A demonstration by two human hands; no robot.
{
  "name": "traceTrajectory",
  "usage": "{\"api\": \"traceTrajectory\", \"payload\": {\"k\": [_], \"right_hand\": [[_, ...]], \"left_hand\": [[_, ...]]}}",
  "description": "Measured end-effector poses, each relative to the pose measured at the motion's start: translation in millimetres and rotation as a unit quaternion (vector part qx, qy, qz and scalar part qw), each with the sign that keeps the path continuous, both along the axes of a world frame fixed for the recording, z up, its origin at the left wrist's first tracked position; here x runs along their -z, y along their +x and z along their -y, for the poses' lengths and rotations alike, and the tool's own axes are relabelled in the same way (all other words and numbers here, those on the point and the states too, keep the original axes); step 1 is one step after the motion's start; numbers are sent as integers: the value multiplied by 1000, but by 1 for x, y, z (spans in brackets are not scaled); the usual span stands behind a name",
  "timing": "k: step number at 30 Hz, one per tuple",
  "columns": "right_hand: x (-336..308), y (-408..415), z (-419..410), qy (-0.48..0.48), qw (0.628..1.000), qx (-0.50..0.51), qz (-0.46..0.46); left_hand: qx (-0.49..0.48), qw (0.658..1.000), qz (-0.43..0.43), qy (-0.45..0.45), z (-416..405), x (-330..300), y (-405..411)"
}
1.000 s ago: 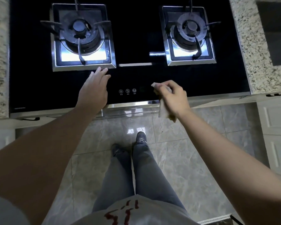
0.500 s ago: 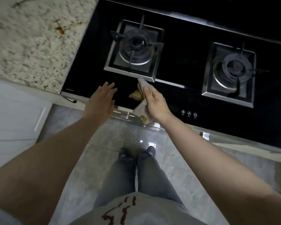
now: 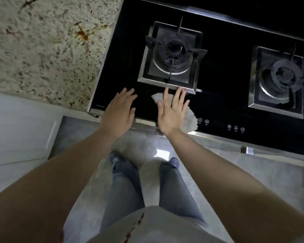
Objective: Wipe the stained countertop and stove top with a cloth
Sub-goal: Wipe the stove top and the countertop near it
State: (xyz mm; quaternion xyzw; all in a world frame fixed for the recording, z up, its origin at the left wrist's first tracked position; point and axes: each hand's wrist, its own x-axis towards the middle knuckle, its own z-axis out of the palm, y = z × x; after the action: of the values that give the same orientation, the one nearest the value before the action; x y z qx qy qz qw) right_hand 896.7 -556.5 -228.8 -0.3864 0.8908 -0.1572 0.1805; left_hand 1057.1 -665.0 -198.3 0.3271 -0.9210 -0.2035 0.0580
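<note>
The right grip (image 3: pixel 172 109) lies flat, fingers straight and spread, pressing the white cloth (image 3: pixel 190 119) onto the black stove top (image 3: pixel 223 79). Just left of it, the left grip (image 3: pixel 119 109) is flat too, holding nothing, seemingly resting on the glass. Beyond both grips are 2 burners (image 3: pixel 172 57); far left, the desk (image 3: pixel 42 50) shows brown stains (image 3: pixel 82 33).

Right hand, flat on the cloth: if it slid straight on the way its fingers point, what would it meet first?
Most likely the steel frame of the left burner. The right hand presses the cloth with straight fingers, whose tips already seem to reach the frame's front edge. Whether they touch it is unclear.
</note>
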Motion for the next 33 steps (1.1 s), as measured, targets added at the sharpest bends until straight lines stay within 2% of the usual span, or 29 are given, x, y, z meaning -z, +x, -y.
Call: {"api": "traceTrajectory", "payload": {"k": [3,5,12,15,20,24,29,33], "right_hand": [[9,29,27,60,991,70,-101],[10,39,39,69,987,84,-115],[11,116,109,50,991,33,-119],[10,128,134,41,993,-35,-104],[11,125,120,1,993,-76,-89],[16,134,104,44,980,-108,-160],[14,122,132,51,976,-121,-173],[14,110,169,54,978,-91,-178]], "left_hand": [[42,998,-28,24,42,4,16],[49,997,-50,20,54,3,21],[33,996,-69,40,105,-5,54],[22,997,-64,42,119,-4,65],[29,998,-54,32,127,5,72],[33,998,-51,17,132,10,70],[3,998,-57,11,146,11,73],[-9,998,-67,13,160,9,71]]}}
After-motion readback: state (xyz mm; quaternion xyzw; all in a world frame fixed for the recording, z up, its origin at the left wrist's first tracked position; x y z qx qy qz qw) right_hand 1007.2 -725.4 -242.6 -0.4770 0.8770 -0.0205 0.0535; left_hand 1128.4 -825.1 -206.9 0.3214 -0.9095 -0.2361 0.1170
